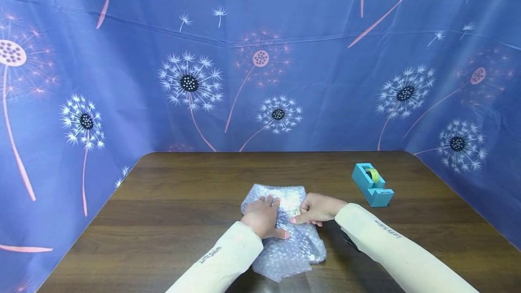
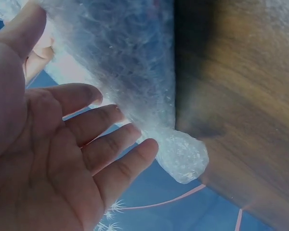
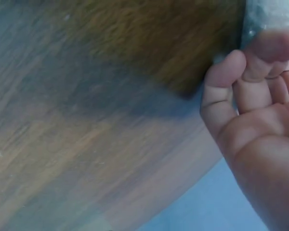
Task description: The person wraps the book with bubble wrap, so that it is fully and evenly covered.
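A bubble-wrapped bundle (image 1: 286, 248) lies on the wooden table, its loose edge spread toward the front. My left hand (image 1: 262, 216) rests on its left part with the fingers spread; in the left wrist view the fingers are extended beside the bubble wrap (image 2: 130, 57). On the bundle's right side, my right hand (image 1: 319, 208) has its fingers curled, with thumb and forefinger pinching at the wrap. A small pale yellowish patch shows by that thumb; what it is cannot be told. The wrapped contents are hidden. In the right wrist view the curled right hand (image 3: 260, 106) is beside the wrap.
A turquoise tape dispenser (image 1: 372, 186) with a yellow roll stands right of the bundle, beyond the right forearm. The brown wooden table (image 1: 183, 193) ends at a blue curtain (image 1: 325, 67) with dandelion prints, which hangs behind it and along both sides.
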A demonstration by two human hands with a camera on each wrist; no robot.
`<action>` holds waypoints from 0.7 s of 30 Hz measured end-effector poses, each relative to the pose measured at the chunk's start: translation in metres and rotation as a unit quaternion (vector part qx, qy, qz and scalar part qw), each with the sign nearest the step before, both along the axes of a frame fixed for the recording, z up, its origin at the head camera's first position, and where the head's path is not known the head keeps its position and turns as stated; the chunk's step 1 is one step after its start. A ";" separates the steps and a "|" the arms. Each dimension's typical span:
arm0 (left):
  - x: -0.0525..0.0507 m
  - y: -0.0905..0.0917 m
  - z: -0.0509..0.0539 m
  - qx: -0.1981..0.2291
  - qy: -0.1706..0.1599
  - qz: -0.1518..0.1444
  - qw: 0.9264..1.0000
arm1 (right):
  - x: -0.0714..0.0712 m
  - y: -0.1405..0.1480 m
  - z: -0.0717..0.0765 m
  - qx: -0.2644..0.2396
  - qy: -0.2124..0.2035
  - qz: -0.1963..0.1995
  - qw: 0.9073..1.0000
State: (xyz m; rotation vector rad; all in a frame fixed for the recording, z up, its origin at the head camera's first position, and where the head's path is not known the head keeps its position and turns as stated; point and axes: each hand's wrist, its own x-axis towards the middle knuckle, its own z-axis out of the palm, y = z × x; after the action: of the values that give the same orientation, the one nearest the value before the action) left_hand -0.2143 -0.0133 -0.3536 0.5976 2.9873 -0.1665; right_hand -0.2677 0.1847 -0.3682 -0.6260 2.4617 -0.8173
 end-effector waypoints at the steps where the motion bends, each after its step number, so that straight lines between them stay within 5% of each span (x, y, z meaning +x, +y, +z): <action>1: 0.000 -0.001 0.000 0.001 -0.001 0.000 1.000 | 0.000 0.000 0.000 -0.005 -0.006 -0.002 1.000; 7: 0.002 -0.002 -0.002 -0.002 -0.002 0.001 1.000 | 0.001 -0.006 -0.004 -0.012 -0.024 -0.049 0.998; 21: 0.001 -0.004 -0.003 -0.004 0.001 -0.012 1.000 | 0.011 -0.008 0.006 0.049 0.039 -0.038 0.997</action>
State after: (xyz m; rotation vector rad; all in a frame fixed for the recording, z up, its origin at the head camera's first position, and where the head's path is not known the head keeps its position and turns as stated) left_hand -0.2137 -0.0173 -0.3566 0.6341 2.9812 -0.1796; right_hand -0.2565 0.1771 -0.3623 -0.5408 2.5935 -0.7072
